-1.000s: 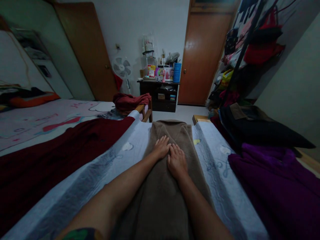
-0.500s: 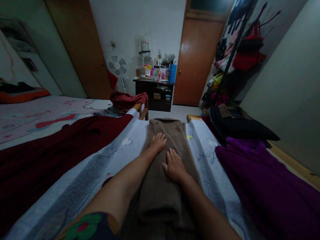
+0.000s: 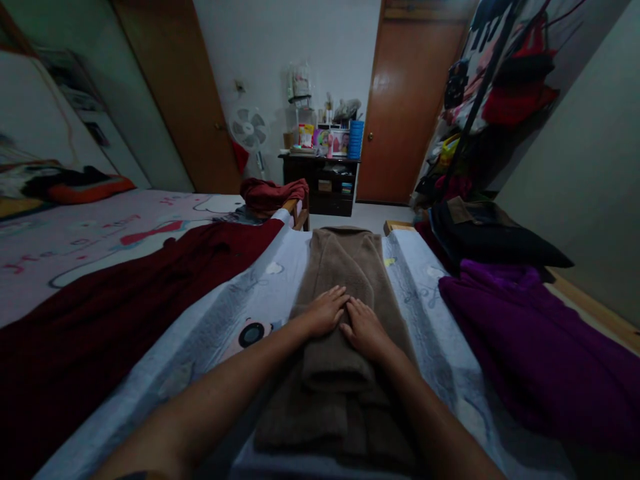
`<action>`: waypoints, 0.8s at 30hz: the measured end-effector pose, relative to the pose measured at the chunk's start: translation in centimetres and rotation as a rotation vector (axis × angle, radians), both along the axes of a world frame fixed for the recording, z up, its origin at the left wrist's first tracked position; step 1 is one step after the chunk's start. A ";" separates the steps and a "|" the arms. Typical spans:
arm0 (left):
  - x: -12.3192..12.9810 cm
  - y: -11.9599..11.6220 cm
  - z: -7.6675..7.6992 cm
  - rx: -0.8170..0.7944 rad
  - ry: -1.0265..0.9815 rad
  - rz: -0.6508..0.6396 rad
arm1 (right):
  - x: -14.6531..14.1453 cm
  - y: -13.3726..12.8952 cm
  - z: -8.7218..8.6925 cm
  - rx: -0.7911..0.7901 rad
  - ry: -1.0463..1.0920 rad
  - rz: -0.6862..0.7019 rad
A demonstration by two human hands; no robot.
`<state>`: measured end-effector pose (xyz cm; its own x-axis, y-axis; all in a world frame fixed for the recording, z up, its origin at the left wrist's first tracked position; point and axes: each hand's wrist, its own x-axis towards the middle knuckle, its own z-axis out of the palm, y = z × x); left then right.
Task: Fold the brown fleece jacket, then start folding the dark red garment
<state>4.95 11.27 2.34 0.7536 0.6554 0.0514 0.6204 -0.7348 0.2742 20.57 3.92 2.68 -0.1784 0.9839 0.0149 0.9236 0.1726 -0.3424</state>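
A brown fleece garment (image 3: 345, 267), folded into a long strip, lies lengthwise on the bed in front of me, its collar end pointing away. One sleeve, folded over on top, ends in a cuff (image 3: 337, 377) towards me. My left hand (image 3: 327, 311) rests flat on the middle of the cloth with fingers stretched out. Close beside it, my right hand (image 3: 367, 327) also lies flat, and the fingertips of both hands nearly meet. Neither hand grips the fabric.
A dark red garment (image 3: 165, 280) spreads along the left. To the right lie a purple garment (image 3: 525, 333) and a stack of dark folded clothes (image 3: 500, 233). Beyond the bed stand a fan (image 3: 249, 130), a black cabinet (image 3: 300, 177) and a wooden door (image 3: 410, 113).
My left hand has slid back towards me along the fleece, and my right hand has drawn in beside it. More of the garment's near end shows as the view has shifted.
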 end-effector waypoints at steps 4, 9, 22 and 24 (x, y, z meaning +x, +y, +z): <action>-1.0 -2.5 0.0 -0.053 0.044 0.032 | -0.2 -2.2 0.5 -0.014 0.004 0.035; -0.9 -4.1 -0.9 0.088 0.036 0.086 | -0.7 -4.4 0.7 -0.013 0.003 0.017; -0.2 -6.1 0.6 -0.156 0.155 0.169 | -0.4 -7.1 -2.2 0.131 0.130 -0.005; -0.4 -7.3 0.9 -0.260 0.178 0.140 | 0.0 -7.0 -2.6 0.164 0.213 -0.004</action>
